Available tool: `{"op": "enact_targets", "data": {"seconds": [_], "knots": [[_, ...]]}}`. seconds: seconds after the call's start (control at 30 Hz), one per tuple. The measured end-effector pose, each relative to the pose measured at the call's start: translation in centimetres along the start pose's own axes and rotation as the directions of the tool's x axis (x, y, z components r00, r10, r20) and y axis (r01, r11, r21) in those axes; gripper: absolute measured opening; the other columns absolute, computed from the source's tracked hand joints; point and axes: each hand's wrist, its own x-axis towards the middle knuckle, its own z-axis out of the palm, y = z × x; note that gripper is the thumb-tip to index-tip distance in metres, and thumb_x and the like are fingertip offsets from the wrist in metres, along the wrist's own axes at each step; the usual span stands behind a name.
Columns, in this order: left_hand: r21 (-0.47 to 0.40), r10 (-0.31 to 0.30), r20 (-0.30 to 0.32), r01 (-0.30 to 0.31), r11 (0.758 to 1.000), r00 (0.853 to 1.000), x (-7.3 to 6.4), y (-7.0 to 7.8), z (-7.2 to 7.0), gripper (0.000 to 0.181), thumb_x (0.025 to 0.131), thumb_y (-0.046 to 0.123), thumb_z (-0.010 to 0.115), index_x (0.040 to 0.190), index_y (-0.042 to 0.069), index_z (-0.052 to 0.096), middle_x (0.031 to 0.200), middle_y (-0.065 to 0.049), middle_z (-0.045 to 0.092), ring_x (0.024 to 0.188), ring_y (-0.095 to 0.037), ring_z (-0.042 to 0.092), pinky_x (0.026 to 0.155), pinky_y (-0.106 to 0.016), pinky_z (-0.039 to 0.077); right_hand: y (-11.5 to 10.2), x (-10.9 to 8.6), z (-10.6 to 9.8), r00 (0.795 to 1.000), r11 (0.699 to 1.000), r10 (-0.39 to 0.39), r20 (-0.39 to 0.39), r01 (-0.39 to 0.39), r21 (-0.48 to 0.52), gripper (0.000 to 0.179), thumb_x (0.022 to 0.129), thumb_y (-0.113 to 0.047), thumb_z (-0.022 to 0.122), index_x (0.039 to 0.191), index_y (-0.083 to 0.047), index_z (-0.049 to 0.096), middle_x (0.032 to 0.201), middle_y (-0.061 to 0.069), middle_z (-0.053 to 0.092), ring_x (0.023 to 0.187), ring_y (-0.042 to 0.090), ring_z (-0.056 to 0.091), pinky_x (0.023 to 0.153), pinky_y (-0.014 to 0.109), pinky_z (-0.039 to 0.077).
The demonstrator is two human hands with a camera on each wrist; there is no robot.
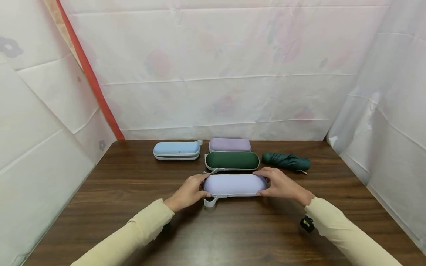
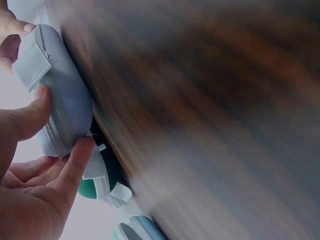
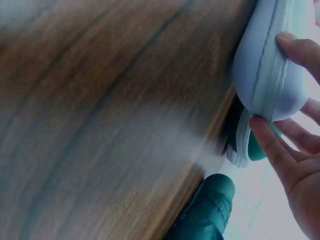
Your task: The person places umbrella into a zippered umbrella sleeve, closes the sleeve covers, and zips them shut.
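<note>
A pale lavender zippered glasses case (image 1: 235, 184) lies crosswise in front of the person, with light grey strap loops at its left end. The left hand (image 1: 190, 190) grips that left end, thumb on the near side and fingers round the far side. At the opposite end the right hand (image 1: 280, 186) holds the case the same way. In the left wrist view the thumb presses near the zipper of the case (image 2: 70, 85). The right wrist view shows thumb and fingers about the rounded end of the case (image 3: 250, 75).
Just behind lies a dark green case (image 1: 232, 160), with a purple case (image 1: 230, 144) beyond it. A light blue case (image 1: 176, 149) sits at the back left of the brown table (image 1: 116, 188). To the right is a folded dark green umbrella (image 1: 286, 161). White sheeting (image 1: 233, 74) hangs around.
</note>
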Motion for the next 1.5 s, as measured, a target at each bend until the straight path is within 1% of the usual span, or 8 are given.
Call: {"op": "enact_targets", "data": {"seconds": [0.4, 0.63, 0.77, 0.9, 1.03, 1.27, 1.4, 1.5], "knots": [[0.020, -0.062, -0.034, 0.063, 0.998, 0.997, 1.5, -1.0, 0.3, 0.054, 0.074, 0.001, 0.080, 0.121, -0.010, 0.056, 0.115, -0.021, 0.060, 0.096, -0.024, 0.060, 0.078, -0.036, 0.051, 1.1, 0.8, 0.8, 0.997, 0.999, 0.050, -0.063, -0.051, -0.017, 0.059, 0.074, -0.019, 0.083, 0.124, 0.002, 0.060, 0.117, 0.016, 0.060, 0.100, 0.025, 0.059, 0.078, 0.040, 0.052], [0.031, -0.056, 0.035, 0.055, 0.998, 0.998, 1.8, -1.6, -0.7, 0.053, 0.077, 0.006, 0.080, 0.121, -0.010, 0.054, 0.114, -0.020, 0.059, 0.093, -0.024, 0.060, 0.077, -0.034, 0.051, 1.1, 0.8, 0.7, 0.995, 0.996, 0.091, -0.035, -0.091, -0.024, 0.061, 0.077, -0.019, 0.081, 0.128, 0.002, 0.055, 0.123, 0.017, 0.057, 0.107, 0.027, 0.057, 0.084, 0.043, 0.049], [0.135, -0.062, 0.073, 0.052, 0.989, 0.995, 1.9, -2.7, -2.6, 0.045, 0.080, 0.013, 0.077, 0.118, -0.004, 0.059, 0.111, -0.014, 0.063, 0.093, -0.024, 0.061, 0.078, -0.037, 0.051, 1.6, 0.2, -0.3, 0.996, 0.996, 0.092, -0.003, -0.092, -0.009, 0.064, 0.078, -0.017, 0.080, 0.132, 0.002, 0.052, 0.128, 0.017, 0.054, 0.115, 0.029, 0.053, 0.089, 0.045, 0.047], [0.324, -0.113, 0.077, 0.082, 0.943, 0.991, 2.6, -4.2, -6.1, 0.044, 0.082, 0.022, 0.075, 0.120, 0.003, 0.061, 0.114, -0.010, 0.064, 0.104, -0.026, 0.060, 0.086, -0.042, 0.048, 2.8, -1.0, -2.3, 0.993, 0.990, 0.120, -0.016, -0.121, -0.071, 0.066, 0.078, -0.018, 0.080, 0.134, 0.002, 0.050, 0.132, 0.019, 0.052, 0.122, 0.037, 0.046, 0.094, 0.052, 0.041], [0.425, -0.154, 0.081, 0.105, 0.899, 0.985, 3.9, -6.5, -9.9, 0.054, 0.083, 0.022, 0.074, 0.127, -0.002, 0.055, 0.125, -0.019, 0.057, 0.117, -0.037, 0.051, 0.094, -0.051, 0.040, 4.3, -2.2, -4.4, 0.983, 0.974, 0.179, -0.052, -0.184, -0.135, 0.065, 0.080, -0.017, 0.078, 0.134, 0.003, 0.048, 0.131, 0.023, 0.049, 0.121, 0.042, 0.042, 0.093, 0.058, 0.037], [0.422, -0.286, 0.152, 0.199, 0.884, 0.946, 5.1, -10.2, -13.7, 0.081, 0.081, 0.030, 0.076, 0.144, 0.000, 0.035, 0.143, -0.026, 0.036, 0.131, -0.045, 0.029, 0.100, -0.066, 0.022, 7.4, -3.4, -6.2, 0.953, 0.927, 0.298, -0.061, -0.304, -0.221, 0.071, 0.080, -0.017, 0.078, 0.137, 0.005, 0.042, 0.133, 0.028, 0.043, 0.123, 0.047, 0.034, 0.094, 0.061, 0.034], [0.372, -0.387, 0.219, 0.290, 0.882, 0.896, 5.2, -11.0, -14.0, 0.095, 0.078, 0.035, 0.079, 0.149, 0.002, 0.025, 0.149, -0.027, 0.025, 0.136, -0.047, 0.017, 0.102, -0.068, 0.011, 9.0, -4.1, -6.1, 0.935, 0.909, 0.353, -0.028, -0.350, -0.227, 0.075, 0.081, -0.020, 0.077, 0.140, 0.006, 0.037, 0.137, 0.029, 0.039, 0.125, 0.049, 0.031, 0.096, 0.062, 0.030], [0.372, -0.456, 0.256, 0.349, 0.860, 0.852, 5.3, -11.7, -13.4, 0.096, 0.079, 0.031, 0.078, 0.151, 0.004, 0.020, 0.152, -0.025, 0.019, 0.138, -0.046, 0.011, 0.102, -0.069, 0.004, 10.0, -4.8, -5.7, 0.920, 0.906, 0.390, 0.027, -0.379, -0.189, 0.076, 0.086, -0.024, 0.072, 0.143, 0.006, 0.032, 0.140, 0.032, 0.036, 0.126, 0.051, 0.029, 0.097, 0.063, 0.028]]}}
